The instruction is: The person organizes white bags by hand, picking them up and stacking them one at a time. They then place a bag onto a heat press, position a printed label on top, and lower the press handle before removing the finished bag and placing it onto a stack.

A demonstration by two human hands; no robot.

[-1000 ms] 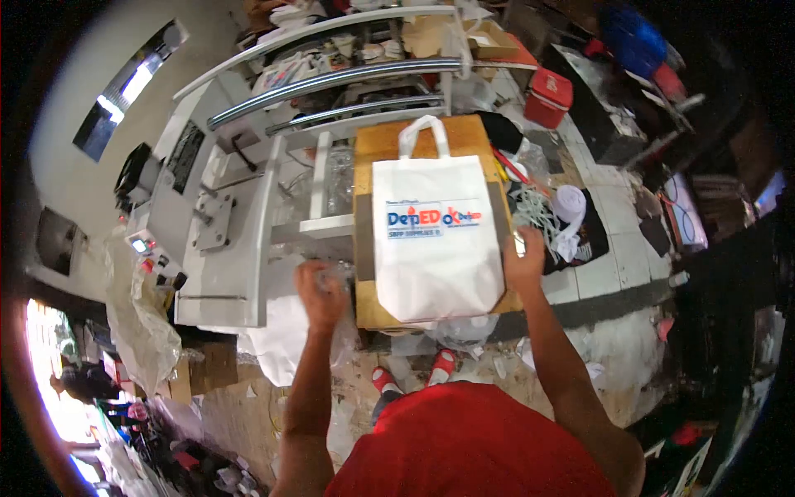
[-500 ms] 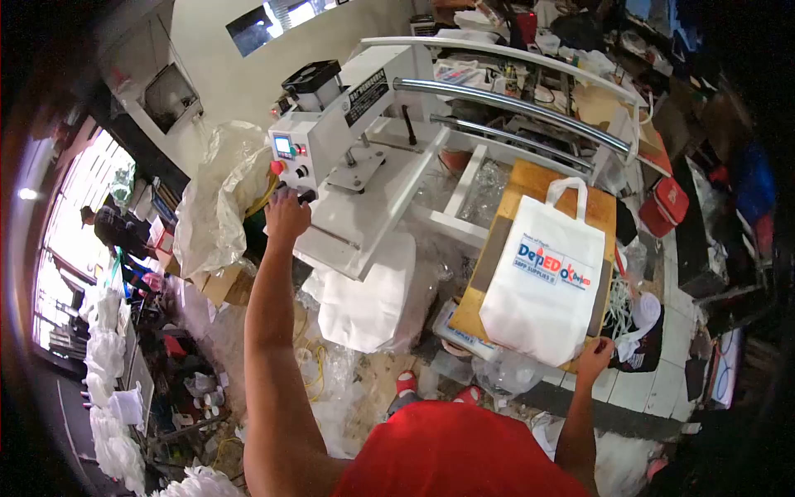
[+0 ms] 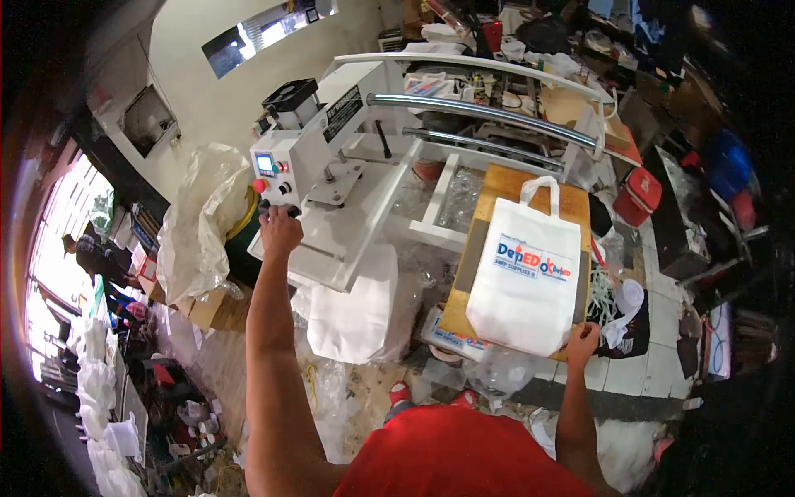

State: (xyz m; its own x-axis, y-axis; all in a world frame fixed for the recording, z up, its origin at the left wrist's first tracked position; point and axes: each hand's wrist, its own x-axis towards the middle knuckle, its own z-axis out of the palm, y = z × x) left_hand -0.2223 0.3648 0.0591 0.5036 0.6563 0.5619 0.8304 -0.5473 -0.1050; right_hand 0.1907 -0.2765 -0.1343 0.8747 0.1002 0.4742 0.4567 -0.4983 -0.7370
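My left hand point(image 3: 281, 232) is closed round the black handle point(image 3: 280, 210) at the front of a white heat press point(image 3: 290, 170). A white tote bag point(image 3: 522, 306) with printed blue and red lettering lies flat on a wooden-edged board point(image 3: 507, 180) to the right. At the bag's lower right corner, my right hand point(image 3: 582, 341) has its fingers pinched on the edge; the exact grip is partly hidden. Another white bag point(image 3: 348, 319) hangs beneath the press's plate on the left side.
Chrome rails point(image 3: 489, 116) run across behind the bag. Crumpled clear plastic point(image 3: 203, 219) stands left of the press. A red container point(image 3: 638, 196) and a roll of white strip point(image 3: 629, 298) are on the right. Another person point(image 3: 95, 257) is at the far left.
The view has shifted, so the press and tote bag appear further left. Both hands keep their places on the handle and at the bag's corner.
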